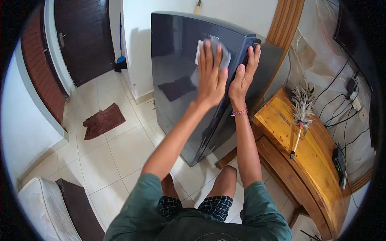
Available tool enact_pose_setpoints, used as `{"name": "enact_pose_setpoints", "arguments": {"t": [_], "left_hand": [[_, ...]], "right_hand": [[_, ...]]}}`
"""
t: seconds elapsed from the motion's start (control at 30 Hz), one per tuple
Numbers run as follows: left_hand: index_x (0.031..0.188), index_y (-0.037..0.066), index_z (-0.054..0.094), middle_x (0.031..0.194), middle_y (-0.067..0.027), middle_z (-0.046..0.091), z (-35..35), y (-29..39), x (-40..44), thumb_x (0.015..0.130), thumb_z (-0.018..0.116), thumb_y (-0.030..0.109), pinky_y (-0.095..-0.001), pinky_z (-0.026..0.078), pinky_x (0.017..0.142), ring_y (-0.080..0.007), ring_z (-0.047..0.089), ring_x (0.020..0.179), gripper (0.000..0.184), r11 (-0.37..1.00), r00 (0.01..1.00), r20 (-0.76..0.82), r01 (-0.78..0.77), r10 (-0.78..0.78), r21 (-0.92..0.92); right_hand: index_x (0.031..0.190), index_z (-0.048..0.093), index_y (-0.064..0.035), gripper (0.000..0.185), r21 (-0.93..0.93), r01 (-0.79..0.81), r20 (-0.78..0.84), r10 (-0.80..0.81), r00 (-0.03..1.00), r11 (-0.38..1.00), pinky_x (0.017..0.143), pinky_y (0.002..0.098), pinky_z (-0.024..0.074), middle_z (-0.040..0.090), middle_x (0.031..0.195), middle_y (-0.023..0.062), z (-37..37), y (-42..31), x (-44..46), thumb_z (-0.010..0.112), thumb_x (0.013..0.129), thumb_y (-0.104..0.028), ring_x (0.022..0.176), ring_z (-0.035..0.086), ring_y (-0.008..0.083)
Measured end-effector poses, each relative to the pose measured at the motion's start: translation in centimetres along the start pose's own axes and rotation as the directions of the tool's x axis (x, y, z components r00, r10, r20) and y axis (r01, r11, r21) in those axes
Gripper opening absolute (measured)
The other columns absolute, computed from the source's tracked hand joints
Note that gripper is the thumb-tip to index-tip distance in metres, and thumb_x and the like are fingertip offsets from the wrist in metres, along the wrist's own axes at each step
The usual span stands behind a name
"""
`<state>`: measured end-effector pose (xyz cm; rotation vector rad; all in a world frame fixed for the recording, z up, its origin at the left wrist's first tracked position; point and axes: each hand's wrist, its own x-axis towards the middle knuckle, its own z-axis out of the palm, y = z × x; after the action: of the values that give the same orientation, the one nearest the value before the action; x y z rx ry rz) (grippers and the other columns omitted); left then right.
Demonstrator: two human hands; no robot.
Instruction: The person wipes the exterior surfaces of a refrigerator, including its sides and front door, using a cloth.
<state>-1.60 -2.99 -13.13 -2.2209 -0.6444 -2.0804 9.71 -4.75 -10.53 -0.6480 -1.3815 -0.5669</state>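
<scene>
A dark glossy refrigerator (177, 60) stands in front of me, its door closed. My left hand (211, 76) lies on the upper part of the door with its fingers stretched, pressing a grey cloth (224, 54) against the surface. The cloth shows past the fingers and is slightly blurred. Beside it, my right hand (244, 74), with a bracelet at the wrist, rests along the door's right edge, fingers extended, holding nothing. A pale label on the door is partly covered by the left hand.
On the right, a wooden desk (273, 114) carries a feather duster (302, 106) and a black router (339, 166), with cables along the wall. A brown mat (104, 120) lies on the tiled floor. A blue broom (121, 60) leans near the dark door (84, 36); a mattress (46, 209) is lower left.
</scene>
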Motion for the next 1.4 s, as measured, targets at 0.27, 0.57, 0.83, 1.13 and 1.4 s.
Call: {"name": "enact_pose_setpoints", "arguments": {"t": [0.27,0.57,0.83,1.13,1.4], "left_hand": [[0.163,0.006,0.014,0.17,-0.0199,0.006,-0.3,-4.0,1.9,0.11,0.022,0.046,-0.0499,0.002,0.126,-0.0391,0.001,0.157,0.067,0.975,0.976,-0.098,0.184,-0.196,-0.121],[0.163,0.003,0.005,0.169,-0.0238,-0.004,3.1,3.8,-17.2,0.108,0.016,0.054,-0.0554,-0.003,0.124,-0.044,-0.008,0.156,0.076,0.867,0.873,0.047,0.487,-0.485,-0.103],[0.163,0.005,0.013,0.17,-0.0229,-0.001,0.5,-0.2,-2.1,0.111,0.022,0.04,-0.0528,-0.001,0.125,-0.0409,-0.005,0.157,0.064,0.987,0.988,-0.018,0.153,-0.154,-0.054],[0.164,0.005,0.01,0.17,-0.0208,0.0,2.9,-0.8,-22.3,0.11,0.02,0.049,-0.0525,0.0,0.125,-0.039,-0.003,0.157,0.071,0.823,0.826,-0.028,0.558,-0.563,-0.109],[0.165,0.014,0.017,0.171,-0.0207,0.002,1.5,1.0,-10.6,0.11,0.026,0.042,-0.0573,0.0,0.123,-0.0431,-0.001,0.157,0.062,0.982,0.984,0.018,0.177,-0.177,-0.063]], "right_hand": [[0.153,0.043,-0.0056,0.051,0.019,0.0,-0.006,0.0,1.0,1.0,0.124,0.0514,0.0146,0.027,0.166,0.0181,0.1,-0.3,-0.2,0.039,0.107,-0.027,0.155,0.019,0.0397],[0.153,0.044,-0.0055,0.051,0.028,0.026,-0.014,-0.026,1.0,0.999,0.124,0.0502,0.0167,0.027,0.166,0.019,0.1,0.1,-0.2,0.039,0.106,-0.026,0.155,0.02,0.0394],[0.153,0.044,-0.0054,0.05,0.042,0.04,-0.025,-0.039,0.999,0.998,0.124,0.0487,0.0176,0.029,0.166,0.0188,0.4,-0.2,-0.2,0.041,0.106,-0.023,0.155,0.021,0.0382],[0.153,0.043,-0.0064,0.051,0.059,0.056,-0.029,-0.054,0.998,0.997,0.124,0.0481,0.016,0.029,0.166,0.0175,0.6,0.3,-0.4,0.041,0.107,-0.027,0.155,0.02,0.0359],[0.154,0.042,-0.0054,0.053,0.047,0.035,-0.016,-0.034,0.999,0.998,0.124,0.0492,0.0158,0.027,0.166,0.0177,0.5,0.2,-0.3,0.04,0.107,-0.031,0.155,0.019,0.0369]]}}
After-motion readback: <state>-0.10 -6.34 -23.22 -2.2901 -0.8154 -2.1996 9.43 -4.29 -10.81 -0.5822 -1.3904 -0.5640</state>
